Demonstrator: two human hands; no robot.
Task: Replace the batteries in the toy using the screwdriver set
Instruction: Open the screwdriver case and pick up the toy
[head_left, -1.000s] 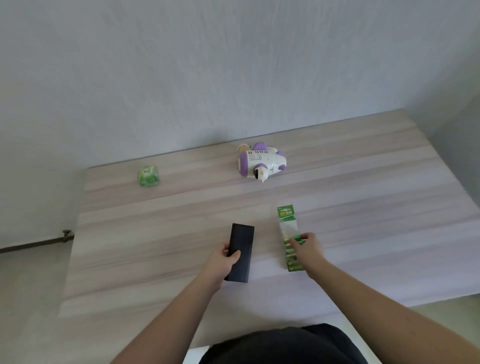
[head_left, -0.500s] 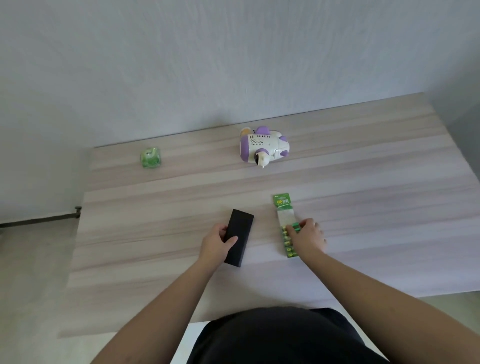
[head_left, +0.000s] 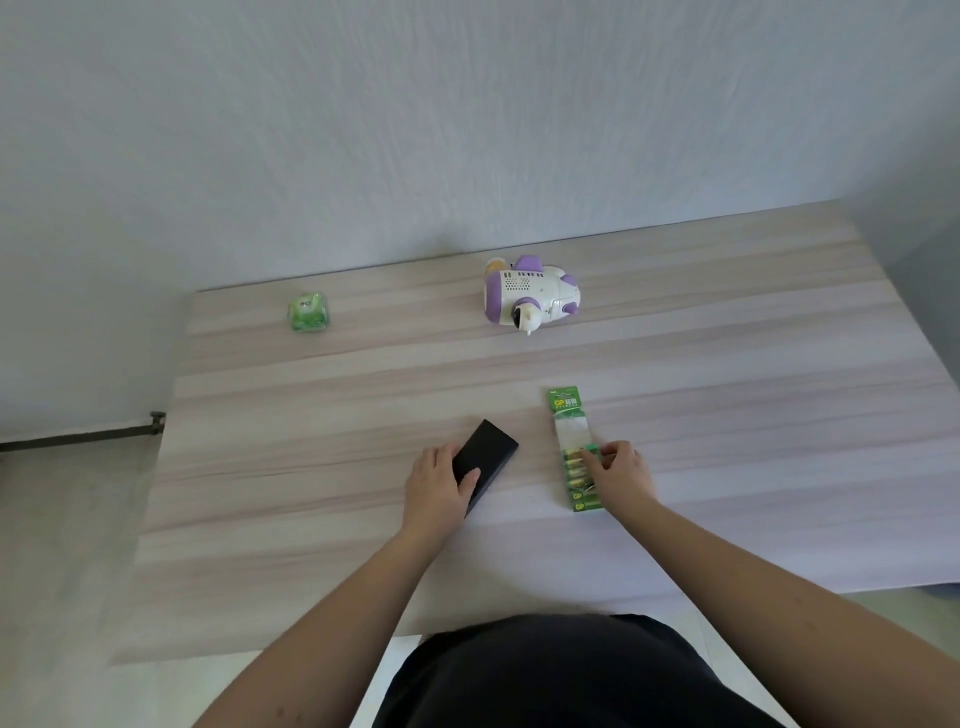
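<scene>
Left hand: I see my left hand (head_left: 439, 486) lying on the near end of the black case (head_left: 484, 463), thumb curled over its top face and fingers wrapped round its left edge, gripping it.
Black case: flat on the wooden table (head_left: 311, 519), slanted so its far end points up and right. I cannot tell what is inside.
Right hand: my right hand (head_left: 621, 475) sits on the battery pack (head_left: 574, 449), fingertips pinching at the pack's middle, where the cells begin.
Battery pack: a long green card of gold-coloured cells, lying flat just right of the case, apart from it.
Toy: the white and purple toy (head_left: 530, 296) lies on its side near the far edge by the wall, well beyond both hands.
Green object: a small green wrapped packet (head_left: 308, 312) at the far left corner; I cannot tell what it is.
</scene>
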